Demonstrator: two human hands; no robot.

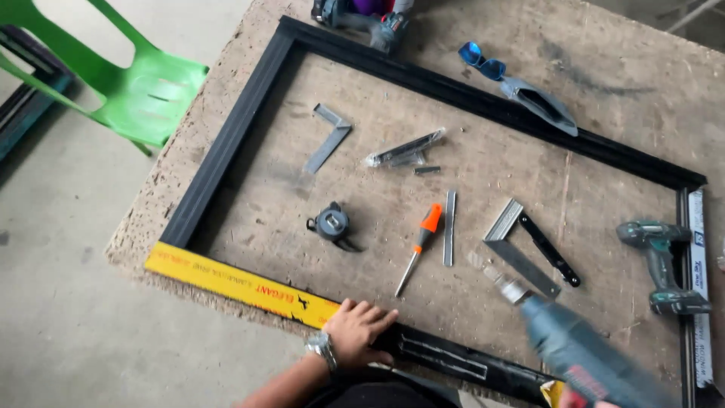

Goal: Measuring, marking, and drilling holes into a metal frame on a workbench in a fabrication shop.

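Note:
My left hand (pixel 359 329), a metal watch (pixel 323 346) on its wrist, lies flat with fingers spread on the near rail of a black rectangular frame (pixel 226 143), just right of that rail's yellow strip (pixel 242 285). My right hand (pixel 596 403) is only just visible at the bottom edge. It grips a blurred teal power drill (pixel 574 347) whose bit end (pixel 504 283) points up-left over the board inside the frame, close to a metal try square (pixel 529 249).
Inside the frame on the chipboard table (pixel 634 68) lie an orange-handled screwdriver (pixel 420 243), a tape measure (pixel 332 223), an angle bracket (pixel 326 138), a metal strip (pixel 449 227) and a bag of parts (pixel 404 149). A second drill (pixel 664 264) lies right; blue sunglasses (pixel 482 60) beyond; a green chair (pixel 143 83) left.

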